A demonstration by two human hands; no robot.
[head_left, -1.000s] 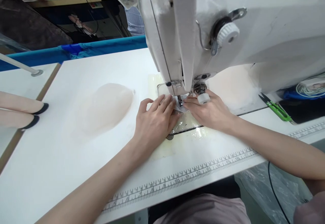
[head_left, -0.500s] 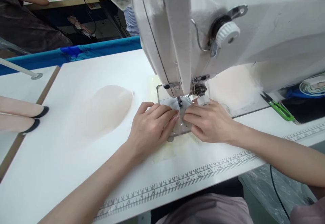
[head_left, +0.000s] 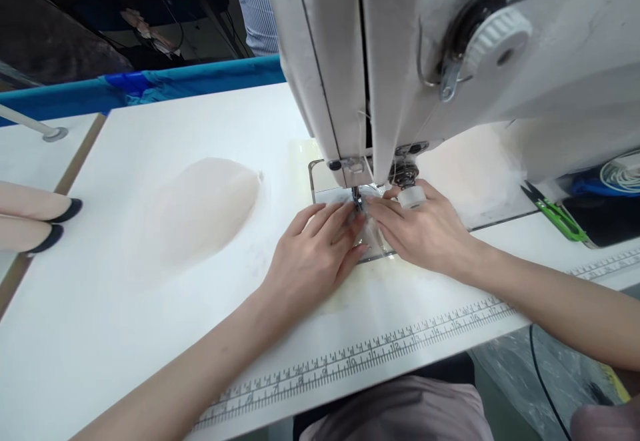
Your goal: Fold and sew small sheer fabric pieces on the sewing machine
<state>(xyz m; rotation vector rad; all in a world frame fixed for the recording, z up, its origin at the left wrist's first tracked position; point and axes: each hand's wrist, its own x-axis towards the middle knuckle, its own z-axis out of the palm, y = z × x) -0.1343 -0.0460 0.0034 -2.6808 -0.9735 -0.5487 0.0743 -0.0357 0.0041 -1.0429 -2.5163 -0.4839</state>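
Note:
Both hands work close to the needle of a white sewing machine [head_left: 327,61]. My left hand [head_left: 310,251] lies just left of the presser foot [head_left: 357,197], its fingertips closed on a thin, sheer piece of fabric [head_left: 373,235]. From the other side my right hand [head_left: 425,227] pinches the same fabric, its fingers pressed together and partly behind a white knob [head_left: 411,197]. The fabric lies over the metal needle plate; its outline is hard to make out. Another sheer, pale beige piece [head_left: 200,207] is spread flat on the white table to the left.
Green thread snips [head_left: 557,219] lie at the right beside a dark flat object [head_left: 603,217] and a coiled white cable [head_left: 623,174]. A printed ruler [head_left: 350,362] runs along the front edge. Two beige, black-ended shapes [head_left: 35,217] stick in at left.
My left hand has moved right and slightly up, nearer the presser foot. The view has shifted closer to the machine head. My right hand remains beside the needle.

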